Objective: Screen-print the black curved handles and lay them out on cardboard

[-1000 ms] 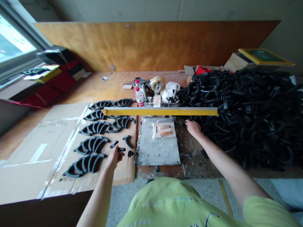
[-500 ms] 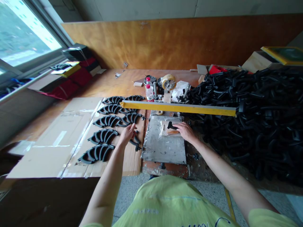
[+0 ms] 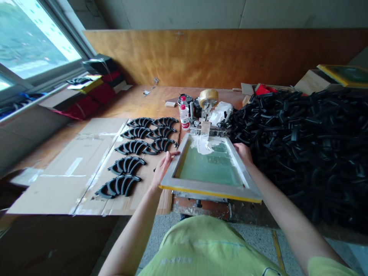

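A screen printing frame [image 3: 169, 174] with a green mesh lies low over the printing bench, tilted a little, its yellow near edge facing me. White ink [image 3: 204, 146] is smeared on the mesh's far end. My left hand [image 3: 163, 166] grips the frame's left side, one finger reaching along the rim. On the far right side, my right hand [image 3: 244, 153] holds the edge, its fingertips partly hidden by the frame. The base plate is almost wholly covered. To the left, curved black plastic handles [image 3: 126, 165] stand in fanned groups on flattened cardboard [image 3: 63, 180].
A big heap of black handles [image 3: 293, 153] fills the right of the bench. Behind the frame stand plastic bottles [image 3: 184, 115], a roll of tape [image 3: 208, 99] and a crumpled white bag [image 3: 221, 113]. Another yellow-edged frame [image 3: 345, 74] rests on boxes at back right.
The raised frame has come down flat over the base plate. My right hand has let go of a black handle there and moved to the frame's right side; my left hand moved onto its left side.
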Available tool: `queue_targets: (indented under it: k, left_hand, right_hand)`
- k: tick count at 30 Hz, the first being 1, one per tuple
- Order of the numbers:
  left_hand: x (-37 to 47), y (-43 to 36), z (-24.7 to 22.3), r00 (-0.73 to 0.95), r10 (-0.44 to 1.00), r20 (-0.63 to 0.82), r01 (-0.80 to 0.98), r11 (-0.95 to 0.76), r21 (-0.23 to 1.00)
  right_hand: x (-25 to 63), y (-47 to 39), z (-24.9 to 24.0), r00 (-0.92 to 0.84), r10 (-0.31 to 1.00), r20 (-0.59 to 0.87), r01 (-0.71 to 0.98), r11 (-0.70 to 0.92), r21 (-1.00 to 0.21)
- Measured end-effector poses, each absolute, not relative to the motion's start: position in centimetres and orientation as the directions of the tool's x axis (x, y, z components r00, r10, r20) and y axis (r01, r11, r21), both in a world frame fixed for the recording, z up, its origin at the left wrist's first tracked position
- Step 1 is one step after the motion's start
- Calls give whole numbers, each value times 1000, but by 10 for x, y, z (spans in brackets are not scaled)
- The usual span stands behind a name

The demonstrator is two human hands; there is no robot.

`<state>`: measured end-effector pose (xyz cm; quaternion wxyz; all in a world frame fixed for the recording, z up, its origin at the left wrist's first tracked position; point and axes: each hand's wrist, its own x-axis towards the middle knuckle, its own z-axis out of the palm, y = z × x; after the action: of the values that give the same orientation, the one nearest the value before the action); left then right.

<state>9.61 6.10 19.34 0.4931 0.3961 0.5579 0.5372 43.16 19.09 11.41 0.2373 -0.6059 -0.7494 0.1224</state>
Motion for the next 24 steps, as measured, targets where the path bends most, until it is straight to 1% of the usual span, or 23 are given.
queue_targets:
  k: [1, 2, 3, 5, 7, 9, 11, 13, 15, 17, 19, 20, 22, 24]
  left_hand:
    - [93, 54, 178, -171, 966, -194, -63, 185, 981]
    - [90, 48, 162, -148, 957, -250, -45, 246, 968]
    - [89, 44, 146, -134, 948, -290, -39, 288, 957]
    - [89, 42, 114, -132, 935, -330, -30, 329, 944]
    - [90, 43, 90, -171, 923, -344, 5, 350, 937]
    - [91, 45, 78, -219, 912, -348, 31, 362, 931]
    - [92, 45, 74, -251, 901, -355, 40, 376, 926]
    - [92, 45, 75, -263, 897, -356, 39, 379, 925]
    - [92, 44, 76, -270, 895, -355, 31, 376, 926]
    - [92, 43, 77, -275, 893, -355, 19, 375, 927]
    - [92, 43, 78, -274, 893, -357, 11, 374, 927]
    - [93, 43, 78, -273, 894, -356, 7, 371, 928]
    - [92, 43, 79, -269, 895, -355, -7, 367, 930]
    - [92, 43, 81, -258, 897, -358, -23, 365, 931]
  right_hand:
    - [432, 199, 122, -119, 963, 242, 847, 226, -482]
    - [426, 208, 129, -118, 949, 291, 835, 254, -489]
    - [414, 216, 136, -155, 925, 346, 815, 318, -484]
    - [380, 230, 148, -301, 856, 421, 766, 480, -428]
    - [343, 240, 152, -437, 810, 391, 750, 568, -340]
    - [317, 241, 149, -498, 819, 284, 778, 567, -271]
    - [309, 234, 142, -516, 838, 177, 807, 545, -229]
    - [316, 218, 134, -556, 823, 120, 793, 568, -221]
    - [332, 199, 131, -651, 751, 111, 719, 657, -226]
    - [347, 185, 136, -755, 648, 100, 616, 754, -228]
    - [354, 180, 143, -816, 575, 62, 546, 802, -242]
    - [354, 181, 147, -824, 565, 46, 537, 804, -254]
    - [350, 185, 148, -789, 610, 69, 574, 774, -268]
    - [346, 184, 141, -721, 676, 154, 629, 731, -264]
